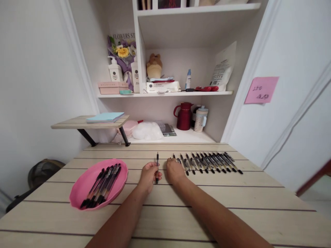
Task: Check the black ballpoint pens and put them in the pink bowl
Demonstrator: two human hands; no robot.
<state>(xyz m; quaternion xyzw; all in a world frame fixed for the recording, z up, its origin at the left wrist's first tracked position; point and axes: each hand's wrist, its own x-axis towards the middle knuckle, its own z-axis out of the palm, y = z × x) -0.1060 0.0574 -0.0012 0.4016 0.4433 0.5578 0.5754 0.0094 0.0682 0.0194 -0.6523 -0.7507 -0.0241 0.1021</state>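
At the middle of the desk (160, 215), nearer its far edge than the arms' lower ends, the left hand (149, 177) is holding a single pen (157, 167); its grip is pinching the barrel between thumb and fingers, and the pen's tip is pointing toward the far edge. Just beside it, the right hand (176, 170) is resting with bent fingers over the left end of a row of pens (208, 162); one pen's tip is showing beyond the fingers, but I cannot tell whether that grip is closing on it. The row is stretching from there toward the desk's right edge, its pens lying side by side with most tips facing the far edge. Toward the left edge, a pink tray (74, 193) is holding a loose bundle of pens (104, 186), lying aslant. By the far left corner, a small stand (69, 122) is carrying blue-topped paper (106, 116). Beyond the far edge, a red jug (184, 117) is standing beside a pale cup (200, 119).
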